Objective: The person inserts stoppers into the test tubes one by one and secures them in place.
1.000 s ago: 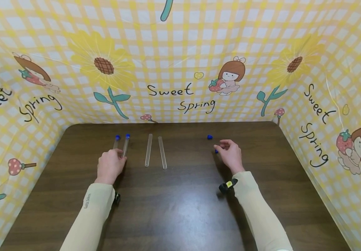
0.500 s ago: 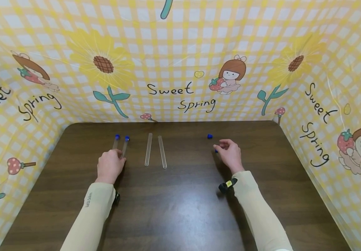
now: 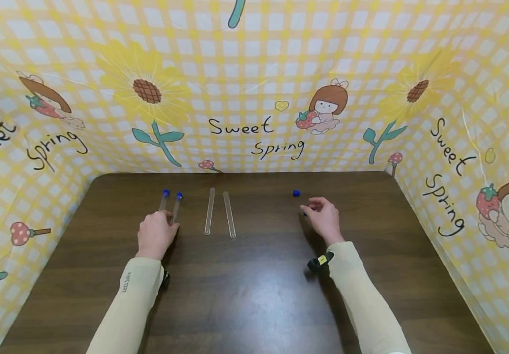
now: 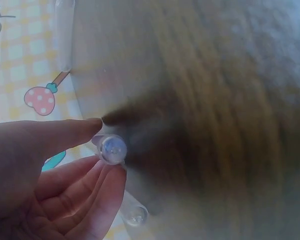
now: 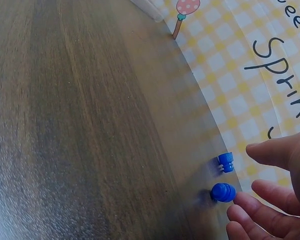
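In the head view my left hand is at two clear test tubes with blue caps. Its thumb and fingers pinch the right capped test tube, whose rounded end faces the left wrist camera. Beside it lies the left capped test tube, partly hidden by the hand. My right hand hovers with loosely bent, parted fingers near two loose blue caps. The near cap is mostly hidden in the head view and sits by the fingertips; the far cap lies just beyond.
Two uncapped test tubes, a left one and a right one, lie on the dark wood table between the hands. A yellow checked cloth with printed drawings walls in the back and both sides.
The capped end of the test tube in my left hand has shifted slightly toward me, then stayed. The right hand has barely moved, now covering more of the near cap.
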Demonstrator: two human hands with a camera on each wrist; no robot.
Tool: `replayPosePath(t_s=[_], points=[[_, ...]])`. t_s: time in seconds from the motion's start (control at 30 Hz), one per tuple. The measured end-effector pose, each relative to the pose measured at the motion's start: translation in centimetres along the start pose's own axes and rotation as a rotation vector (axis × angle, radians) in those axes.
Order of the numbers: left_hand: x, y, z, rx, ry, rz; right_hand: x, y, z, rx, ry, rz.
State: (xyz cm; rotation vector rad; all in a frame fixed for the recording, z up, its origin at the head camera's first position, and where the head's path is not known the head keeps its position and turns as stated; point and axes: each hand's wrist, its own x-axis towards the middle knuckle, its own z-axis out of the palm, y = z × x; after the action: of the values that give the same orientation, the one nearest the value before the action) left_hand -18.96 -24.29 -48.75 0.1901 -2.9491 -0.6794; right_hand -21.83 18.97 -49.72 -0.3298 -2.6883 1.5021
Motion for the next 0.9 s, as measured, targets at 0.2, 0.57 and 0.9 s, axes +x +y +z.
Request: replayPosePath(t_s=[0.2, 0.57, 0.9], points=[[-0.01, -0.04, -0.08, 0.007, -0.020, -0.006, -0.07, 0.03, -0.05, 0.003, 0.004, -0.003], [0.03, 0.03, 0.03, 0.013, -0.052, -0.042, -0.09, 0.12, -0.05, -0.003, 0.015, -0.015], [0.05, 0.11, 0.15, 0.001, -0.039, -0.034, -0.26, 0.11, -0.11, 0.003, 0.006, -0.006]])
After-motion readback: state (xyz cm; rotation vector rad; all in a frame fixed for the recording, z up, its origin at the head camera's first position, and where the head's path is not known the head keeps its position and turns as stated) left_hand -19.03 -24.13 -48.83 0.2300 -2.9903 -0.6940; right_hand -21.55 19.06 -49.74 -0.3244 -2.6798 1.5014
